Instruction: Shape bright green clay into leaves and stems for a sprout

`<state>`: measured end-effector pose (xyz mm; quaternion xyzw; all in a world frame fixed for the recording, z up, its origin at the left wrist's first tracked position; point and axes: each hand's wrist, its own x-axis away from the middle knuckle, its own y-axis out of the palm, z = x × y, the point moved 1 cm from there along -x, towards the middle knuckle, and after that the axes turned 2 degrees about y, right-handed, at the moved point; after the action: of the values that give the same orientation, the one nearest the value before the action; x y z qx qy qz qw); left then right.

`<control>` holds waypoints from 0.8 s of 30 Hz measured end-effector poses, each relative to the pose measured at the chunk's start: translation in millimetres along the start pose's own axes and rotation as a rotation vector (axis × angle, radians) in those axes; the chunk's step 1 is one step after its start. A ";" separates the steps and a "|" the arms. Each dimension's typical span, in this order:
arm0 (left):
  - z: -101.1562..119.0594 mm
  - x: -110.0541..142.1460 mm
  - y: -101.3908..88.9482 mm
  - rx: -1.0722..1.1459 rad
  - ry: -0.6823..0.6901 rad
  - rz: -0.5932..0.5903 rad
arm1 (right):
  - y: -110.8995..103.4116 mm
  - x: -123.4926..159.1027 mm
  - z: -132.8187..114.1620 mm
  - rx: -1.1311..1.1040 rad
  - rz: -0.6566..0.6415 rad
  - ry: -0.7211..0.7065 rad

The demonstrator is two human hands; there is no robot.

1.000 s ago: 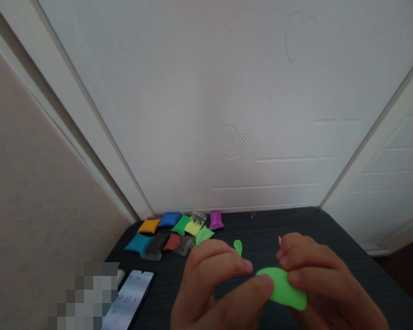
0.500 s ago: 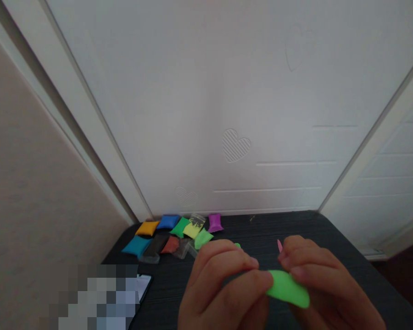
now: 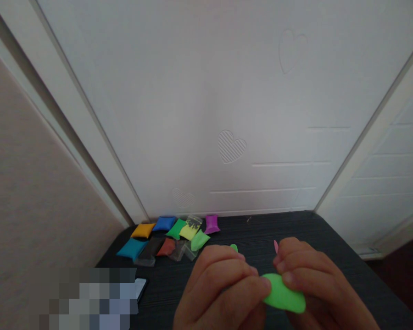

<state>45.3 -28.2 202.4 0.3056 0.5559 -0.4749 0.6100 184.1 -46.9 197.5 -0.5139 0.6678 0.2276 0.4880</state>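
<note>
Both my hands pinch a flattened piece of bright green clay (image 3: 284, 293) above a dark table (image 3: 296, 229). My left hand (image 3: 220, 288) grips its left edge between thumb and fingers. My right hand (image 3: 316, 288) holds its right side, fingers curled over the top. A small green clay bit (image 3: 234, 248) lies on the table just behind my left hand. A tiny pink piece (image 3: 276, 246) shows behind my right hand's fingers.
Several small coloured clay packets (image 3: 168, 233) lie at the table's back left, against a white door (image 3: 206, 114) with embossed hearts. A phone (image 3: 140, 286), partly blurred out, lies at the front left. A beige wall (image 3: 37, 192) stands to the left.
The view has drifted slightly; my hands keep working the green clay, which has shifted a little lower and to the right. The small green bit is now more hidden behind my left hand.
</note>
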 end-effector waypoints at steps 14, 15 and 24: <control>-2.7 0.8 2.5 -0.005 -0.011 -0.071 | 0.9 1.0 4.7 0.002 -0.007 0.004; -3.2 -0.5 1.7 -0.008 -0.010 -0.086 | 0.5 0.8 5.8 -0.003 -0.024 0.003; -6.8 -4.0 -10.9 0.018 -0.081 -0.255 | 1.9 -0.4 8.1 -0.019 -0.087 0.081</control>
<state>33.0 -25.0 206.6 0.2185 0.5608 -0.5654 0.5640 185.7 -39.5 194.1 -0.5559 0.6618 0.1916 0.4652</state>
